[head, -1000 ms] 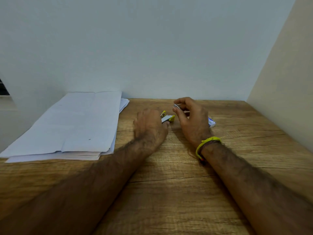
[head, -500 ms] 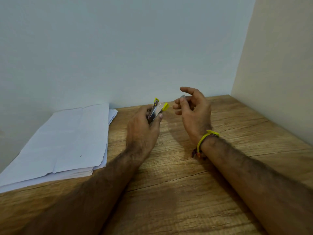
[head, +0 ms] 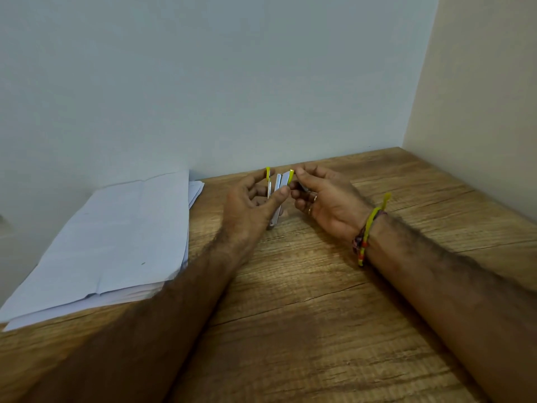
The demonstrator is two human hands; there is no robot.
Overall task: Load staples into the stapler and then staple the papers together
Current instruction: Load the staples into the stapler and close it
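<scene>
Pale walls meet at the corner behind your brown wood-grain table (head: 290, 330), and above it your left hand (head: 250, 205) grips the small silver metal stapler with yellow plastic tips (head: 277, 193), holding it upright with its arms fanned apart, probably so the staple channel lies bare. Your right hand (head: 325, 199) pinches the stapler's top end between thumb and forefinger, while its lower fingers curl round something small and silvery, likely the staples. Outward to your left, the stack of creased white papers (head: 116, 237) lies flat and unstapled.
</scene>
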